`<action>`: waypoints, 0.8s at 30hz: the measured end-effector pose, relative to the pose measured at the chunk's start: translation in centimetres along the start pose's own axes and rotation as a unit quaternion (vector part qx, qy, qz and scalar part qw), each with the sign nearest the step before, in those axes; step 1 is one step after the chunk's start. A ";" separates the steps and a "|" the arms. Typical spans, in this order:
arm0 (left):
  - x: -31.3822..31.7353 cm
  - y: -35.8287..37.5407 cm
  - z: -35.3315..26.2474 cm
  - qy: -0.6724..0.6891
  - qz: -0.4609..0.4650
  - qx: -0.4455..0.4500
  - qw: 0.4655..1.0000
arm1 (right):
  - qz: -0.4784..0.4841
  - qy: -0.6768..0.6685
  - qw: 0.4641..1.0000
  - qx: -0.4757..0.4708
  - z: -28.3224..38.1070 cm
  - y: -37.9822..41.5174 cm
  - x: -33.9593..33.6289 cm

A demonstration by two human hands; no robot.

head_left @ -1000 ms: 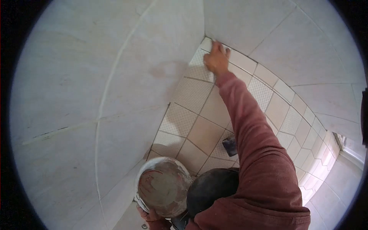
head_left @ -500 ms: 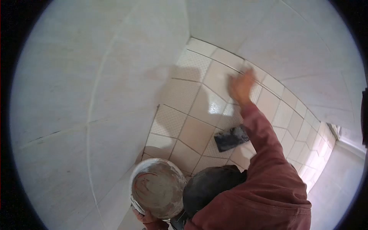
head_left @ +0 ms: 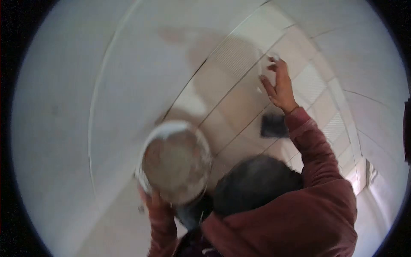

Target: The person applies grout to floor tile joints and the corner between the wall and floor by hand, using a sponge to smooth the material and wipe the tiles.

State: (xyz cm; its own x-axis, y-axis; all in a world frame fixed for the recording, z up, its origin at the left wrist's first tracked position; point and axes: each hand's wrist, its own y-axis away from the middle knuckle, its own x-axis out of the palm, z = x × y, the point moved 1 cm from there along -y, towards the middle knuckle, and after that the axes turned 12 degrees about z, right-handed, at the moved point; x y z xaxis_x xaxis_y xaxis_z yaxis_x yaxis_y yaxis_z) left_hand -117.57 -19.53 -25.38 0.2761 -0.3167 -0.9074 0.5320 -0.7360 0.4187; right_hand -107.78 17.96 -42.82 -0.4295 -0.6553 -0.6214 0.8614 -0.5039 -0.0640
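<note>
My left hand point(head_left: 153, 202) grips the underside of a white bucket point(head_left: 175, 159) smeared with grey paste and holds it up beside the tiled wall. My right hand point(head_left: 279, 84) hovers over the floor tiles point(head_left: 233, 92) with its fingers apart and nothing in it that I can make out. A small dark rectangular pad point(head_left: 274, 125) lies on the tiles just below that hand's wrist. My red sleeve point(head_left: 310, 145) runs back toward me. The picture is blurred by motion.
Large pale wall tiles point(head_left: 85, 85) fill the left and top, and another tiled wall point(head_left: 368, 73) closes the right. My dark-clad knee point(head_left: 254, 184) sits between bucket and right arm. Bright light enters at a low opening point(head_left: 368, 175) at the right.
My right hand has pulled back from the far corner of the floor toward the dark pad. The bucket has risen and the whole view has swung round.
</note>
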 end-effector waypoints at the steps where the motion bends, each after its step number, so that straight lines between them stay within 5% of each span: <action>1: 1.3 1.0 0.9 -0.150 -0.005 0.052 0.987 | 0.107 -0.072 0.991 -0.024 2.7 -0.3 2.8; 2: 2.8 1.4 2.2 0.178 -0.046 -0.111 0.977 | 0.168 -0.095 0.976 -0.106 5.0 0.3 6.3; 3: 4.1 1.7 3.6 0.475 -0.116 -0.261 0.832 | 0.216 -0.113 0.951 -0.192 7.6 0.7 9.4; 5: 4.9 2.4 4.5 0.504 -0.136 -0.279 0.806 | 0.396 -0.111 0.875 -0.254 12.1 2.8 14.6; 6: 5.5 2.4 4.8 0.542 -0.153 -0.264 0.783 | 0.407 -0.116 0.866 -0.265 14.1 3.3 16.2; 8: 5.5 2.1 4.2 0.614 -0.180 -0.218 0.736 | 0.527 0.065 0.809 -0.254 16.6 4.1 17.4; 12: 5.8 1.7 3.9 0.582 -0.187 -0.210 0.763 | 0.612 0.133 0.747 -0.222 16.6 3.2 19.8; 14: 6.2 1.6 3.8 0.576 -0.205 -0.183 0.770 | 0.638 -0.004 0.750 -0.174 15.8 3.4 20.2; 20: 4.7 -0.1 2.2 0.499 -0.206 -0.151 0.828 | 0.706 0.055 0.671 -0.218 16.1 6.5 22.0; 24: 4.5 -0.6 2.0 0.445 -0.213 -0.103 0.864 | 0.712 0.070 0.667 -0.206 16.1 6.2 21.7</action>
State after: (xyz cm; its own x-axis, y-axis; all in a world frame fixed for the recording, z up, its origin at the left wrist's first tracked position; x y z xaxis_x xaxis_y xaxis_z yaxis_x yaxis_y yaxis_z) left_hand -118.25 -21.66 -29.82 0.4772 0.6098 -0.6328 0.8427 -0.5217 0.1327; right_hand -116.13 -8.43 -44.08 0.9095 -0.2308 -0.3458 0.3823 0.7912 0.4773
